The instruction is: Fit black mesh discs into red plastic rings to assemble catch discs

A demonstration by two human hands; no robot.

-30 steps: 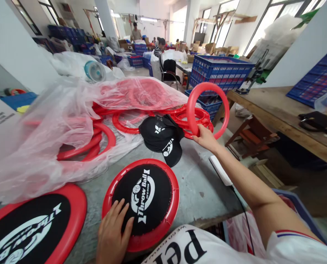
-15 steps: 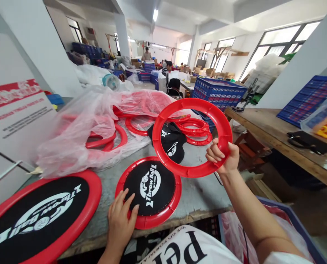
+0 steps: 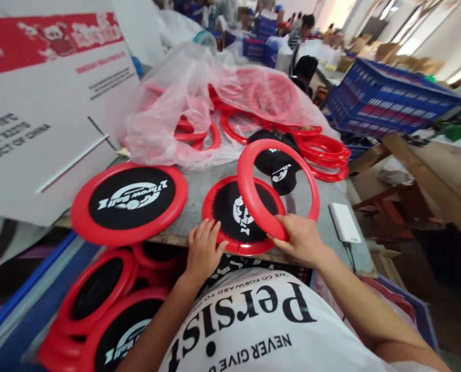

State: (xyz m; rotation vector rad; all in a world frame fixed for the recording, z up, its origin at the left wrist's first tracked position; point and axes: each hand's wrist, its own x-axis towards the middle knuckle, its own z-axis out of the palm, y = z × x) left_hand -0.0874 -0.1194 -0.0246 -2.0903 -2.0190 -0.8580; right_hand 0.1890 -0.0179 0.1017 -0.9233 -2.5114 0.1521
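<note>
My right hand [image 3: 302, 237] grips a plain red plastic ring [image 3: 247, 183] by its near edge. The ring tilts above a round throw-ball paddle [image 3: 221, 207], which has a black fabric centre with white lettering and a red rim, and covers part of it. At the paddle's near left edge lies my left hand [image 3: 204, 249], its fingers loosely apart and touching the red rim. Further left on the table is another finished-looking paddle [image 3: 137, 199] with a smooth red rim. Black printed fabric pieces [image 3: 287, 181] lie behind the ring.
A clear plastic bag [image 3: 168, 98] of red rings covers the back of the table, with a stack of loose rings [image 3: 327, 150] at its right. A white power bank [image 3: 344, 222] sits on the right. Below left, a blue crate [image 3: 25, 315] holds several paddles. A person sits far back.
My right hand has lowered the red ring toward the paddle and turned its underside away. My left hand stays at the paddle's edge. The view has tilted downward.
</note>
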